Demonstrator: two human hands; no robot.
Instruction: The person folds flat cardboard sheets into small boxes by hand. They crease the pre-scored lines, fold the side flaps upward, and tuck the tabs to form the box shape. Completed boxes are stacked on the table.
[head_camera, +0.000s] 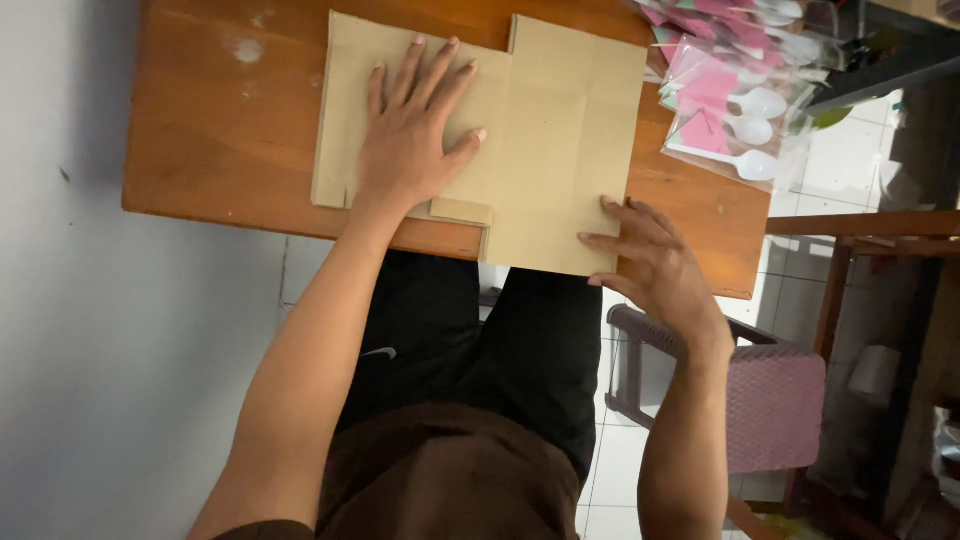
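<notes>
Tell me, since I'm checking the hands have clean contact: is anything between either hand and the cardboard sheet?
Nothing visible. The left hand lies flat, palm down, directly on the cardboard sheet. The right hand has its fingers at the sheet's near right corner. The spoon packets lie off to the right.

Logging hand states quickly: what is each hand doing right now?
Left hand: open, pressed flat on the cardboard sheet.
Right hand: open, fingers curled on the sheet's near edge.
</notes>
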